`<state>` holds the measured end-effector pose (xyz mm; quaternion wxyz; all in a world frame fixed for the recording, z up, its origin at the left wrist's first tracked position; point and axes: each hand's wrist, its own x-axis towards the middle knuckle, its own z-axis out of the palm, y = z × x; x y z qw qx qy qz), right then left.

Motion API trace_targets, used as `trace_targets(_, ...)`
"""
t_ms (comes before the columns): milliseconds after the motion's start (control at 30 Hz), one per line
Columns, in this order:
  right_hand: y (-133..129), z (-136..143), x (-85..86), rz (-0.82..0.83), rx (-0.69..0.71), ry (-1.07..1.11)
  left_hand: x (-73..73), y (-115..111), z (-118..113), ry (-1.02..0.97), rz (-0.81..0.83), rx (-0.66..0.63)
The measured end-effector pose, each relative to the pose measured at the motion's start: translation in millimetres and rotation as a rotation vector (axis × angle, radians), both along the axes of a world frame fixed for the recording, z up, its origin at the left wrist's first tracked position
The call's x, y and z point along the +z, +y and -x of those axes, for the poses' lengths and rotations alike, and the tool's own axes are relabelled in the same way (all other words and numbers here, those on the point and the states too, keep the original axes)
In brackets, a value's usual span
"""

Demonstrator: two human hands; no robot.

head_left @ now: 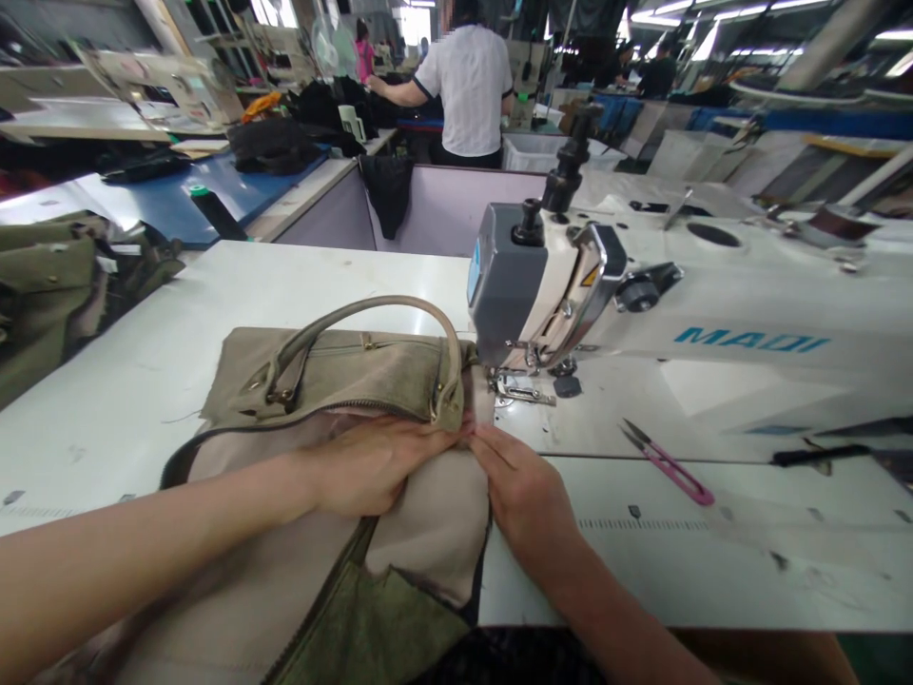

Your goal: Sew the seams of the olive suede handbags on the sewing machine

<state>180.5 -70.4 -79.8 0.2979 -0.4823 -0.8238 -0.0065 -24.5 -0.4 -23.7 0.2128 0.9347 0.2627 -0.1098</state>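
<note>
An olive-green bag (378,366) with a curved handle and a zipper lies on the white table, its pinkish-beige lining (435,514) spread toward me. My left hand (378,461) rests on the lining below the zipper, fingers together and pointing right, pressing the fabric at the handle's lower end. Close beside it, my right hand (520,485) pinches the lining at the bag's right edge. The fingertips of both hands almost meet. Just right of the bag is the presser foot (524,392) of a sewing machine (713,295); the fabric edge lies left of it.
Pink-handled thread snips (670,466) lie on the table (628,571) right of my right hand. More olive pieces (49,285) are piled at the left. A green-topped thread cone (214,211) stands beyond the table. A person in a white shirt (471,90) stands at the back.
</note>
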Motion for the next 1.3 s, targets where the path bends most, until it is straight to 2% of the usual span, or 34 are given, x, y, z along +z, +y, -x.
trace_targets(233,-55.0,13.9,-4.6,0.05,0.027,0.128,7.0,-0.2,-2.5,0.01,-0.002,-0.023)
trace_targets(367,-69.6,13.5,-2.1,0.088,0.063,0.149,7.3,-1.5,-3.3,0.02,-0.016,-0.018)
trace_targets(500,-77.3,9.2,2.5,0.169,0.195,0.16,7.8,-2.2,-5.3,0.049,-0.02,-0.031)
trace_targets(633,-78.5,11.4,1.0,0.213,0.261,0.047,10.6,-1.7,-8.1,0.03,-0.068,-0.074)
trace_targets(767,-75.8,14.6,-2.0,0.062,0.342,0.049,15.1,-3.1,-11.6,0.048,-0.072,-0.097)
trace_targets(833,-73.2,11.4,1.7,0.026,0.379,0.069,15.2,-6.0,-13.3,0.049,-0.076,-0.083)
trace_targets(1033,-63.9,-10.7,16.1,0.063,0.49,0.049,5.7,-15.0,-16.6,0.052,-0.095,-0.008)
trace_targets(1133,-58.8,-15.7,16.2,0.101,0.49,0.051,4.7,-10.9,-19.5,0.074,-0.077,0.006)
trace_targets(1300,-46.4,-16.6,14.5,0.151,0.486,0.033,10.1,8.5,-24.7,0.033,-0.076,0.014)
